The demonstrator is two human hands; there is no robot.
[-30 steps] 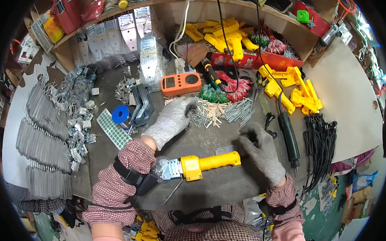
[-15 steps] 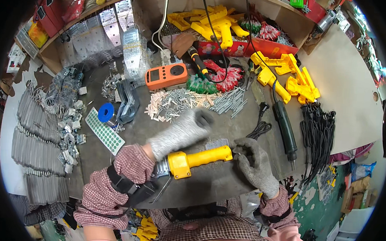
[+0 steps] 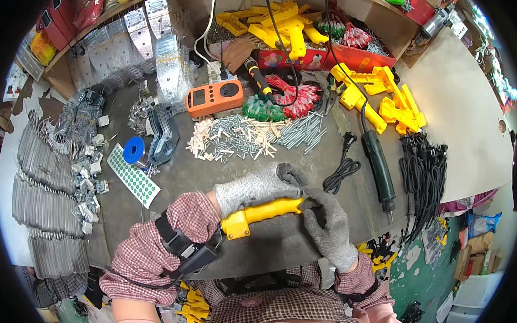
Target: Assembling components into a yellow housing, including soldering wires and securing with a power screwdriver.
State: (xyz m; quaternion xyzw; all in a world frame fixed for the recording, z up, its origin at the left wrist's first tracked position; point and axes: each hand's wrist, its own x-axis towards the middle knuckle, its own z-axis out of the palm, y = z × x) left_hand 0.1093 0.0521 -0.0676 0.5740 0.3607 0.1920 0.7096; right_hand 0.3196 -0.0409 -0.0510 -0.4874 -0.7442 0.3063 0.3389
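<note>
A yellow plastic tool handle [image 3: 262,213] lies on the dark worktop in front of me, its left end hidden by my left sleeve. Stretched across above it is my left hand [image 3: 260,190] in a grey glove, fingers bent down at the handle's right tip. At that same tip my right hand [image 3: 331,232], also gloved, has thumb and fingers curled together in a pinch. The fingertips of both hands meet there. Whatever small thing they hold is hidden.
Beyond the hands lie a pile of small screws and pale pegs [image 3: 231,138], an orange meter [image 3: 215,97] and red lamp leads [image 3: 298,97]. A dark electric screwdriver [image 3: 378,171], a coiled black cord [image 3: 342,174] and yellow handle shells [image 3: 397,103] are at right; a solder spool [image 3: 135,150] is at left.
My left hand has moved right and down, to the handle's tip beside my right fingers. My right hand has shifted slightly left. The whole view has also shifted a little.
</note>
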